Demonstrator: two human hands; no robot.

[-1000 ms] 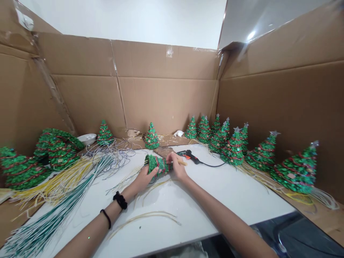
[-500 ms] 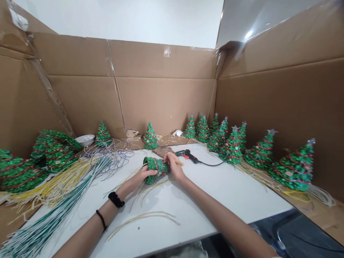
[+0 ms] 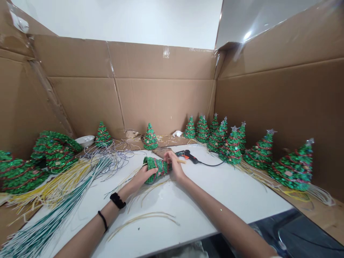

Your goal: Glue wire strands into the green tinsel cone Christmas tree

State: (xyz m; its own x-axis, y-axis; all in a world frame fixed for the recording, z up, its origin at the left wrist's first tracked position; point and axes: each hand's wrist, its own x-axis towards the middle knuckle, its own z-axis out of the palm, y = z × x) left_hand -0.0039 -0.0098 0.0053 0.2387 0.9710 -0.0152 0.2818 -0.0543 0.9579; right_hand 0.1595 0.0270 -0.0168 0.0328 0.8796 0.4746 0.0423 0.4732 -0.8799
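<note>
A small green sequined Christmas tree (image 3: 156, 168) lies on its side over the white table (image 3: 215, 193). My left hand (image 3: 142, 176) grips its wide base end. My right hand (image 3: 173, 165) pinches its narrow top end, with a thin pale stick showing past the fingers. Pale wire strands trail from the tree's base toward me. A black and orange glue gun (image 3: 186, 156) lies just behind my right hand, its cord running right.
Cardboard walls (image 3: 166, 96) enclose the table. Several finished trees with silver stars (image 3: 233, 145) line the right side and back. Piled green trees (image 3: 53, 148) sit at the left beside bundles of yellow and green-white wires (image 3: 59, 193). A white bowl (image 3: 85, 140) stands at the back left.
The tree in my hands has turned slightly and shifted a little toward me. Both hands keep their hold. The view has drifted slightly.
</note>
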